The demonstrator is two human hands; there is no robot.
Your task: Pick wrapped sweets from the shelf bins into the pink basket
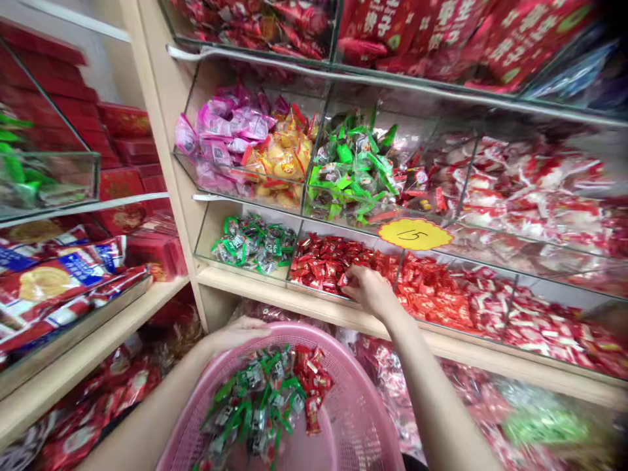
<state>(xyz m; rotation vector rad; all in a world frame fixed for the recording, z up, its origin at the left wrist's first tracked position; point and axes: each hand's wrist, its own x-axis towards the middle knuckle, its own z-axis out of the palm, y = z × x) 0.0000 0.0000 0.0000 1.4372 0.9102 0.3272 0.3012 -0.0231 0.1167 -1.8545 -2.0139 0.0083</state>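
Observation:
A pink plastic basket (pixel 363 373) is held in front of me, with my left hand (pixel 239 332) gripping its far left rim. In it lie green-and-clear wrapped candies (pixel 255 392) and a smaller heap of red-wrapped candies (pixel 313 383) on the right side. My right hand (pixel 369 288) reaches over the front of a clear shelf bin of dark red wrapped candies (pixel 324 258). Its fingers are curled together down among these candies. The fingertips are partly hidden, so how many pieces they hold cannot be made out.
Bins of green-wrapped candies (pixel 255 242) and brighter red candies (pixel 432 288) flank that bin. A yellow price tag (pixel 415 233) marked 15 hangs above. Upper bins hold purple packets (pixel 220 131) and white-red packets (pixel 534 183). A wooden upright (pixel 164 144) and shelf edge (pixel 304 301) border the space.

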